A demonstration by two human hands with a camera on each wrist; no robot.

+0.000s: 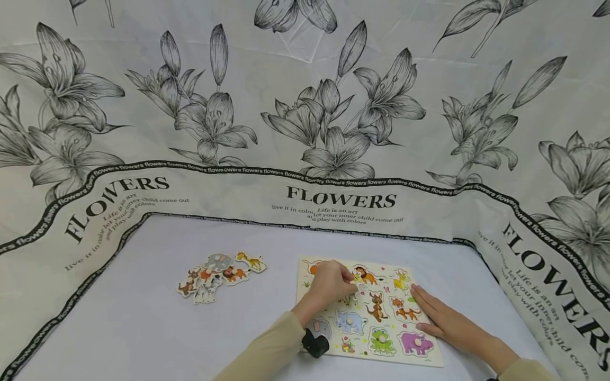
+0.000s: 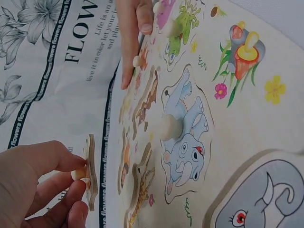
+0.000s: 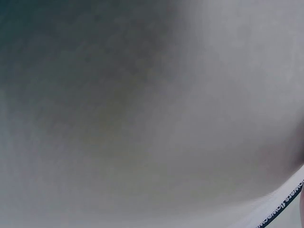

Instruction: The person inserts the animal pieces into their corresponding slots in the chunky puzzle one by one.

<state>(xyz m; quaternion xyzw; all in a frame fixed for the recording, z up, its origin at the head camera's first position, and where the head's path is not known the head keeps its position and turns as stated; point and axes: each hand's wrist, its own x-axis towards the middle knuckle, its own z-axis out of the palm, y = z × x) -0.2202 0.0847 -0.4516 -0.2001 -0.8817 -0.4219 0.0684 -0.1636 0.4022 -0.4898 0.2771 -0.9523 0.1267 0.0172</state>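
My left hand (image 1: 331,283) is over the upper left part of a wooden animal puzzle board (image 1: 431,361). In the left wrist view, my left hand (image 2: 45,183) pinches the wooden knob of a thin puzzle piece (image 2: 91,171), seen edge-on and held off the board; its picture is hidden. My right hand (image 1: 452,325) rests with extended fingers along the board's right edge. Knobbed pieces on the board include a blue rhino (image 1: 350,321), a green frog (image 1: 382,344) and a purple hippo (image 1: 421,346). The right wrist view is mostly blurred grey and shows little of that hand.
Left of the board lies an overlapping pile of loose animal pieces, among them a giraffe (image 1: 252,261), a zebra (image 1: 206,290) and a kangaroo (image 1: 188,283). A white cloth with a printed flower border (image 1: 343,203) rises behind the white tabletop (image 1: 143,328).
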